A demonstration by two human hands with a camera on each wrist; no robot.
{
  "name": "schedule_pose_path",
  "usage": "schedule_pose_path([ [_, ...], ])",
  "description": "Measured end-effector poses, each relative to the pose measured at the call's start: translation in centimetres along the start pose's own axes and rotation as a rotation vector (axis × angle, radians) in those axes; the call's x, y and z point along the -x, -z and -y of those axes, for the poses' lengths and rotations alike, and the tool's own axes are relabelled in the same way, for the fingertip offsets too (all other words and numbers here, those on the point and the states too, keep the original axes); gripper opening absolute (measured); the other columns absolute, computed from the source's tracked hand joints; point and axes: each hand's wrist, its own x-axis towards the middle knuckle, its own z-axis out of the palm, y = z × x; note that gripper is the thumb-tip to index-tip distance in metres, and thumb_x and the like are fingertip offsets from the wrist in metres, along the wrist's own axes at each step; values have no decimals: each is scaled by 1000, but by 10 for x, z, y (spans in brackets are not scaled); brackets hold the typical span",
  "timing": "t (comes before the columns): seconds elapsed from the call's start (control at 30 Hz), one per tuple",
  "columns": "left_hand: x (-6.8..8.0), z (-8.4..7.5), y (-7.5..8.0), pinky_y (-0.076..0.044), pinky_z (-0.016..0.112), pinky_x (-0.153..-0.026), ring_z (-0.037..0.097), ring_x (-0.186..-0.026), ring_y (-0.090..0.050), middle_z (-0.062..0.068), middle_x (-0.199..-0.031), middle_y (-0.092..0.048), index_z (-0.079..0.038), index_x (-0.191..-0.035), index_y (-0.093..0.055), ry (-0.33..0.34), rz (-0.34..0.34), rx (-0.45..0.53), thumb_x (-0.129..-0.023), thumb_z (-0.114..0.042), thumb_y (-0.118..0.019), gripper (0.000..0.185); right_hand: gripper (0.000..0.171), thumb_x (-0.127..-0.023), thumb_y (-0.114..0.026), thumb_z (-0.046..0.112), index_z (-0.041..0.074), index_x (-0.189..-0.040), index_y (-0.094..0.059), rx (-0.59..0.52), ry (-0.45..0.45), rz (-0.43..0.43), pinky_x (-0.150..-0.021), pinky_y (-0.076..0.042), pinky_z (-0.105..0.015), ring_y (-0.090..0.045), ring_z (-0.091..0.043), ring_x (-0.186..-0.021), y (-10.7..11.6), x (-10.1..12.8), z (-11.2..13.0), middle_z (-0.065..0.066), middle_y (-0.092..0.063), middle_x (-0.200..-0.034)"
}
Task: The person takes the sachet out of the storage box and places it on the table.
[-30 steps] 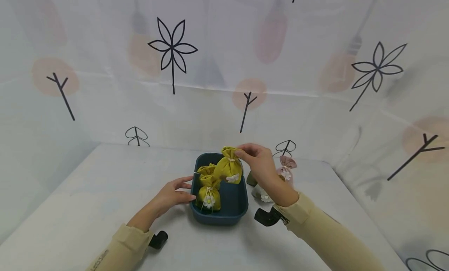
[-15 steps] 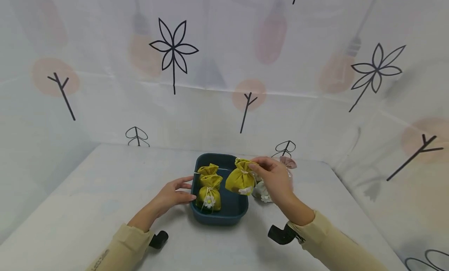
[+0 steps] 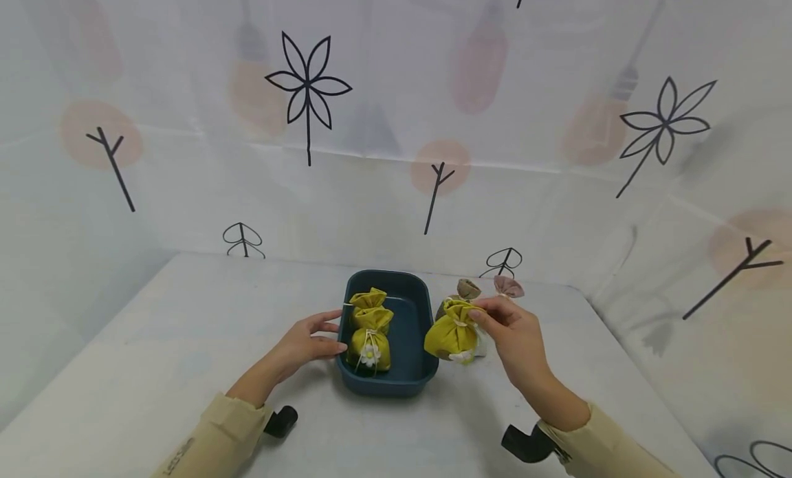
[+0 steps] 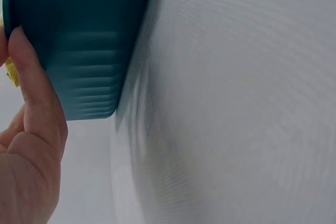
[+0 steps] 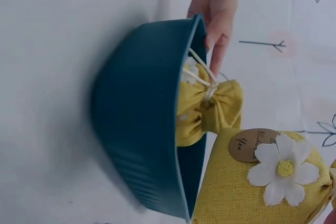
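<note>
My right hand (image 3: 516,337) pinches a yellow drawstring pouch (image 3: 452,333) by its gathered neck, just off the right rim of a dark blue plastic bin (image 3: 405,390). In the right wrist view that pouch (image 5: 231,182) shows a white cloth flower and a small brown tag. My left hand (image 3: 309,340) rests its fingers against the bin's left side at the rim. The left wrist view has a fingertip touching the bin's outer wall (image 4: 84,56). Inside the bin, along its left side, lie several yellow pouches (image 3: 370,347) with tied necks.
To the right of the bin stand other pouches, partly hidden by the held one and my right hand: one with a brownish top (image 3: 468,289) and a pink one (image 3: 509,286). A white cloth covers the table (image 3: 216,313); a printed curtain (image 3: 371,210) rises behind.
My right hand has carried the yellow pouch from above the bin to the right and down, past the rim. The brownish-topped pouch has come into sight. My left hand has stayed at the bin.
</note>
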Motion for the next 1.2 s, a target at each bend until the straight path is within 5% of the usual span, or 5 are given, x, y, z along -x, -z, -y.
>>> schedule_pose_path([
  [1.2,-1,1,2,-54,35,-78,21,-95,-60,15,-122,-51,-14,-139,-43,-10,18,4,-76,-15,-78,72,34,-89,-65,19,-11,-105,-62,92,-174,-124,-70,-50,-15,-60,-3,-80,65,20,-58,12,-65,-85],
])
